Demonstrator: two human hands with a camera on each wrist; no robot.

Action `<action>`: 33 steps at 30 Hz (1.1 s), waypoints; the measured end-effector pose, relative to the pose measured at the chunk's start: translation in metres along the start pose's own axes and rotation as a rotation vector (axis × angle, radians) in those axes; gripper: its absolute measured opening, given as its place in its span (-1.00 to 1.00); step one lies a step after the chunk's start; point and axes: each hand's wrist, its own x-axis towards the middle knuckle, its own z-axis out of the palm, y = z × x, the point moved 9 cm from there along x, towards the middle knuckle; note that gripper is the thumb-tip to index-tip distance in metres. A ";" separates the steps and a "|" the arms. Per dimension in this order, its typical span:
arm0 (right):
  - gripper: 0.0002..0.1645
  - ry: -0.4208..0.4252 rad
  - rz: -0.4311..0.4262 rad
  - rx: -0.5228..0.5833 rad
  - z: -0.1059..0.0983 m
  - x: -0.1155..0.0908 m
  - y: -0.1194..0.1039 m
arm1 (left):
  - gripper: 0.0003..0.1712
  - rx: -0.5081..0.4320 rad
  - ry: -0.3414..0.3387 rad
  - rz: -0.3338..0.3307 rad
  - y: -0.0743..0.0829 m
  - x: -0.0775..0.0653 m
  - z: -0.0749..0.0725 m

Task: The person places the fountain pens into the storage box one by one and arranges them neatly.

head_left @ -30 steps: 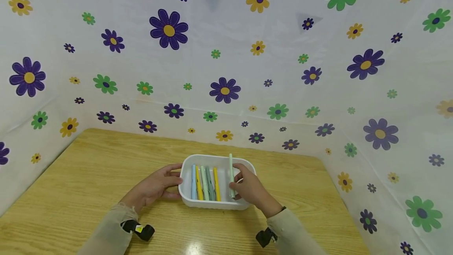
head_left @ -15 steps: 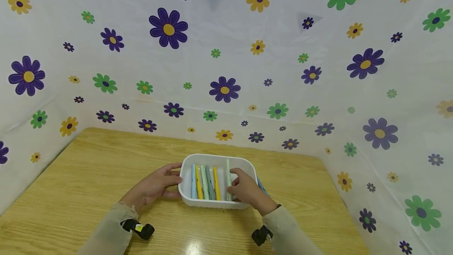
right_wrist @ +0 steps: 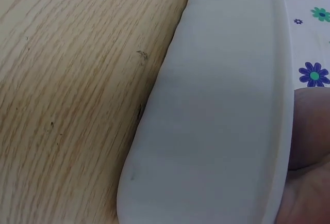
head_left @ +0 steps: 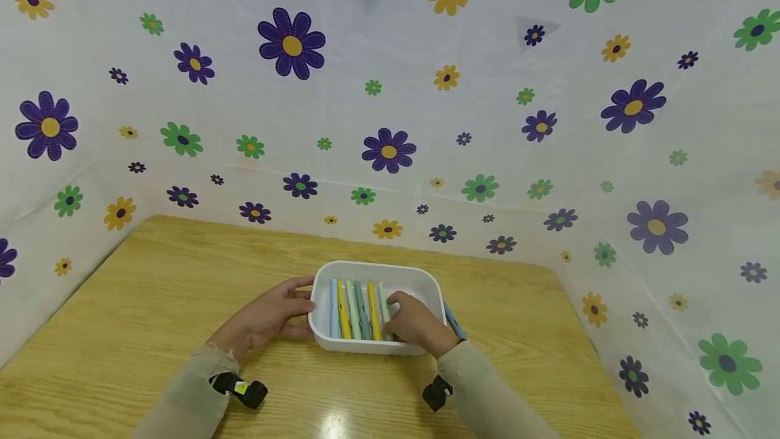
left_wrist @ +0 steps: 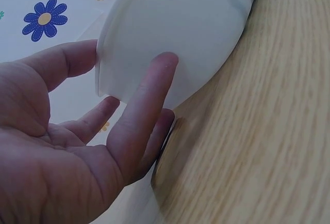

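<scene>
In tray (head_left: 378, 347), 6 likely pens (head_left: 362, 310), wrist label (head_left: 242, 388) illegible

Wood-grain table (head_left: 201, 283) bearing white tray (head_left: 372, 347), blue pen (head_left: 454, 322) alongside

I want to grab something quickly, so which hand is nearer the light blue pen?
Left. The left hand touches the end of the tray beside the light blue pen; the right hand is farther off, by the pale green pen across the row.
</scene>
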 end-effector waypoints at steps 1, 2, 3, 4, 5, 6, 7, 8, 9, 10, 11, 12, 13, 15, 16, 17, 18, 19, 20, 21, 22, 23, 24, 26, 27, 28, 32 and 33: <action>-0.40 0.003 0.006 -0.018 0.001 0.001 0.000 | -0.14 -0.002 0.000 0.000 0.000 0.000 0.000; -0.45 0.008 0.011 -0.038 0.001 0.001 0.000 | -0.13 -0.004 0.001 -0.001 0.000 0.000 0.000; -0.49 0.013 0.015 -0.052 0.001 0.002 0.000 | -0.13 -0.006 0.000 -0.003 0.000 0.000 0.000; -0.53 0.015 0.021 -0.058 0.002 0.003 0.001 | -0.12 -0.007 0.000 -0.004 0.000 0.000 0.000; -0.56 0.017 0.023 -0.060 0.002 0.003 0.001 | -0.13 -0.007 0.000 -0.006 0.000 0.001 0.000; -0.58 0.017 0.024 -0.058 0.003 0.003 0.002 | -0.13 -0.007 0.000 -0.007 0.000 0.001 0.000; -0.60 0.015 0.025 -0.054 0.003 0.003 0.002 | -0.13 -0.008 -0.001 -0.007 0.000 0.001 0.000; -0.60 0.016 0.024 -0.046 0.002 0.003 0.002 | -0.13 -0.010 -0.002 -0.008 0.000 0.001 0.000; -0.59 0.014 0.023 -0.037 0.003 0.003 0.002 | -0.13 -0.010 -0.002 -0.008 -0.001 0.002 0.000; -0.59 0.014 0.016 -0.030 0.002 0.003 0.002 | -0.13 -0.011 -0.002 -0.009 -0.001 0.002 -0.001; -0.58 0.014 0.010 -0.025 0.002 0.003 0.001 | -0.13 -0.011 -0.002 -0.009 -0.001 0.002 -0.001; -0.58 0.014 0.006 -0.023 0.001 0.003 0.001 | -0.12 -0.012 -0.002 -0.010 -0.001 0.002 -0.001; -0.57 0.012 0.004 -0.021 0.001 0.003 0.001 | -0.12 -0.013 -0.001 -0.011 -0.001 0.002 -0.001; -0.57 0.009 0.002 -0.015 0.002 0.003 0.001 | -0.12 -0.012 0.003 -0.014 -0.001 0.002 -0.002; -0.57 0.005 0.002 -0.006 0.002 0.003 0.001 | -0.12 -0.012 0.005 -0.015 -0.001 0.002 -0.002; -0.57 -0.001 0.005 0.009 0.003 0.003 0.001 | -0.11 -0.012 0.007 -0.015 -0.001 0.002 -0.002; -0.57 -0.007 0.007 0.026 0.003 0.003 0.002 | -0.12 -0.012 0.009 -0.016 -0.002 0.001 -0.002; -0.57 -0.013 0.009 0.043 0.004 0.002 0.002 | -0.12 -0.012 0.010 -0.017 -0.002 0.001 -0.002; -0.57 -0.018 0.009 0.055 0.004 0.002 0.002 | -0.12 -0.011 0.012 -0.017 -0.002 0.001 -0.002; -0.57 -0.022 0.008 0.064 0.004 0.002 0.003 | -0.12 -0.010 0.013 -0.017 -0.002 0.001 -0.001; -0.57 -0.026 0.008 0.073 0.005 0.002 0.003 | -0.13 -0.009 0.015 -0.017 -0.002 0.000 -0.001; -0.58 -0.025 0.006 0.072 0.004 0.002 0.003 | -0.13 -0.008 0.016 -0.017 -0.002 0.000 -0.001; -0.60 -0.023 0.004 0.067 0.004 0.002 0.003 | -0.13 -0.007 0.018 -0.018 -0.002 0.000 -0.002; -0.64 -0.022 0.003 0.062 0.004 0.002 0.003 | -0.13 -0.007 0.019 -0.018 -0.002 0.000 -0.002; -0.67 -0.023 0.004 0.064 0.004 0.002 0.003 | -0.13 -0.008 0.018 -0.018 -0.002 0.000 -0.002; -0.69 -0.023 0.005 0.068 0.004 0.003 0.004 | -0.13 -0.008 0.018 -0.018 -0.001 0.000 -0.002; -0.74 -0.039 0.024 0.106 0.006 0.002 0.005 | -0.12 -0.010 0.017 -0.015 -0.001 0.000 -0.002; -0.74 -0.042 0.030 0.111 0.006 0.002 0.005 | -0.12 -0.009 0.017 -0.014 -0.001 0.000 -0.002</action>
